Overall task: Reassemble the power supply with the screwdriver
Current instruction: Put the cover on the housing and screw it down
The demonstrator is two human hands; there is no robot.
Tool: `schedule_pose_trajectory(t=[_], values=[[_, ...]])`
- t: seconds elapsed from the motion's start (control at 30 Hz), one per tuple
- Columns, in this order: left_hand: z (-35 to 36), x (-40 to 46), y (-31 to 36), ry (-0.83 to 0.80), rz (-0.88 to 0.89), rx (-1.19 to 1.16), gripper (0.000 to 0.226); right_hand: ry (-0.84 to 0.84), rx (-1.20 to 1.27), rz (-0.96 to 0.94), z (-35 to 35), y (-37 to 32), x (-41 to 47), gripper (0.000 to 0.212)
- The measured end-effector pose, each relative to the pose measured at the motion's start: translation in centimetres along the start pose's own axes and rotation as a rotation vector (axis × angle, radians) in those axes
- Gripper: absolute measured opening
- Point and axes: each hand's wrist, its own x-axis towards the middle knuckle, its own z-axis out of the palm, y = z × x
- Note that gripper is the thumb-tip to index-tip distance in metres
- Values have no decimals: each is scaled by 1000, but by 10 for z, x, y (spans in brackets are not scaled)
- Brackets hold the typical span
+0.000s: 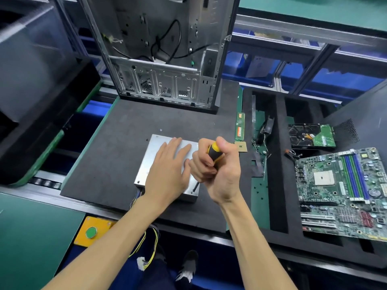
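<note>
The yellow-and-black-handled screwdriver is held in the closed grip of the right hand, fingers wrapped round the handle, its dark shaft angled down to the corner at 5 o'clock on the flat silver metal power supply box. The box is pressed flat by the left hand, fingers straight, in the middle of the dark grey foam mat on the tabletop. The lid appears seated; that corner screw is judged in progress, the rest unconfirmed. A small loose screw lies at 12 o'clock, the open grey computer case beyond; the green motherboard sits at 3 o'clock. Yellow-and-black cables hang at 6 o'clock; nothing blocks the tool.
</note>
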Motion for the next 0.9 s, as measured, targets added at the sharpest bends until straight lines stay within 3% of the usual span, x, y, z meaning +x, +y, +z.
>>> schedule_pose_trajectory(t=[0.2, 0.33, 0.6, 0.67, 0.8, 0.9], values=[[10, 3, -10, 31, 47, 59, 49, 6, -7, 4, -2, 10, 3, 40], [16, 6, -17, -58, 61, 203, 57, -26, -44, -6, -1, 15, 2, 40], [5, 2, -11, -34, 73, 132, 54, -20, -259, -24, 0, 21, -4, 58], [0, 0, -4, -15, 93, 100, 55, -10, -284, -49, 3, 18, -6, 49], [-2, -1, -2, 52, 7, -96, 46, -4, -272, -130, 7, 13, -7, 7], [3, 3, -7, -28, 30, 44, 43, 55, -297, -104, 8, 12, -6, 12]])
